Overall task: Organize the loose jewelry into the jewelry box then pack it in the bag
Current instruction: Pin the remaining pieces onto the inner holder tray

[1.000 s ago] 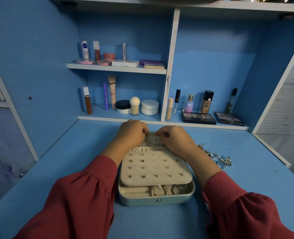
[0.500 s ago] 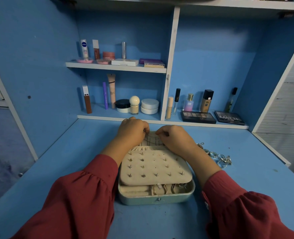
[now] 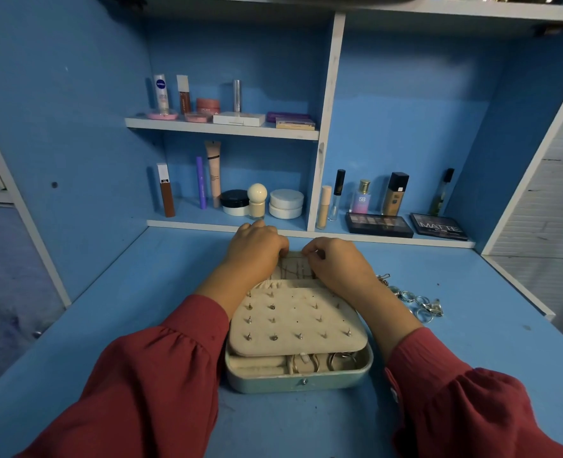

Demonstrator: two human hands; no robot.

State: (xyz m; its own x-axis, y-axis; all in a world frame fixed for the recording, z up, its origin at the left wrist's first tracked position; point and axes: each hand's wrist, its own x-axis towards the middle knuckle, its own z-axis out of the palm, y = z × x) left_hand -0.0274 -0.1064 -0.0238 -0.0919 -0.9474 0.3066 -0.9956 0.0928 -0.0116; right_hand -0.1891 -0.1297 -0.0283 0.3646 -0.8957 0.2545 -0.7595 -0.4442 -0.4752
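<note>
Blue laminate covers the table (image 3: 115, 325) where a person in red sleeves works over an open jewelry box (image 3: 298, 380), which sits at the centre near the front edge. From the left, the left hand (image 3: 257, 251) reaches over the far part of the box, fingers curled down onto the pale lid lining (image 3: 293, 269); whether its grip actually pinches anything cannot be told, as the fingertips are hidden. A cream earring panel (image 3: 295, 322), studded with small posts, lies tilted across the box, probably swung forward to expose the far section. Beneath its near edge, rings (image 3: 306, 363) show in the bottom tray. The right hand (image 3: 334, 262) meets the left over the same lining, thumb and forefinger pressed together as if clamped on something fine, seemingly a thin chain being hooked in place, though it is too small to make out. Further right, loose jewelry (image 3: 415, 300) waits on the table, near the box, so sorting looks unfinished. No bag is visible.
</note>
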